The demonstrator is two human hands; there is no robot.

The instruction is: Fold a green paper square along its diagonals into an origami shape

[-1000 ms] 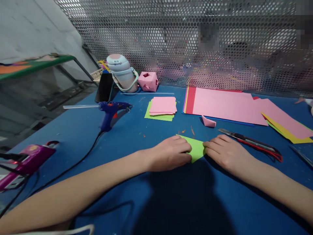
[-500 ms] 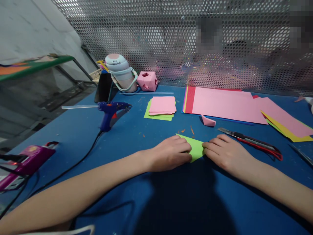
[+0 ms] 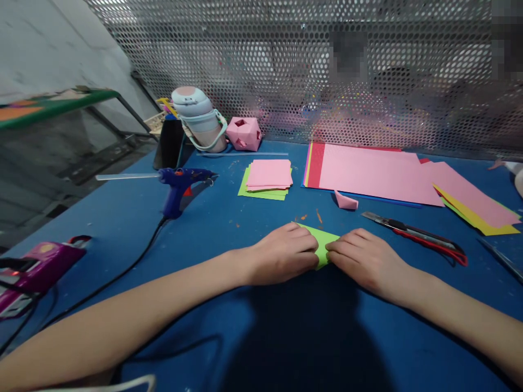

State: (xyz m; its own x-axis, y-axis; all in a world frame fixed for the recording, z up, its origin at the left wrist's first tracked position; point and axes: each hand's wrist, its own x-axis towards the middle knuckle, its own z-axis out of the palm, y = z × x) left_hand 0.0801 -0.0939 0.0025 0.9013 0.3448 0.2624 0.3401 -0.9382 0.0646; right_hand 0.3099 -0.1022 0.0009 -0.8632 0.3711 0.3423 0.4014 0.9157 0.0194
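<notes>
Blue table (image 3: 188, 321), shadowed surface nearward of a lime-green paper piece (image 3: 326, 237), perforated grey metal panel (image 3: 281, 65) along its far edge. Left hand (image 3: 286, 253), right hand (image 3: 363, 257): both gripping the paper, fingers curled. Red-and-black utility knife (image 3: 417, 235), right of the paper; small folded pink paper (image 3: 346, 202), beyond.

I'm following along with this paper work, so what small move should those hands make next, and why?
Probably press the right hand lightly outward along the green paper, flattening it against the table. The left hand lies over one end, so it can brace the sheet, while the right fingertips rest at the other side.
</notes>
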